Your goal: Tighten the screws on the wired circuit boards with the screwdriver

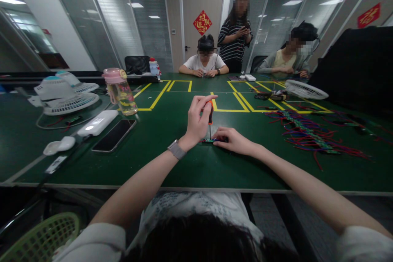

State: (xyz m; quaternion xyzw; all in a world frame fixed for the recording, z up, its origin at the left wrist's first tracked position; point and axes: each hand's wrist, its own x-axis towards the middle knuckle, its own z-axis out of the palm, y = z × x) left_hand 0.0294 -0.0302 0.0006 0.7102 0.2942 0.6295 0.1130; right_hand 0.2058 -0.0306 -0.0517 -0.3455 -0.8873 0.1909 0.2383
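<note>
The left hand [199, 118] has its fingers curled round the upright screwdriver [210, 119], whose shaft comes down to the small circuit board [208, 141], the landmark here, set on the green table [166, 163]; the right hand [231, 140], just right of the board, has thumb and fingertips close together at its end, though what they pinch I cannot tell. Well right of the board lies a row of wired boards [307, 131], and the black phone [114, 135] lies well to its left
</note>
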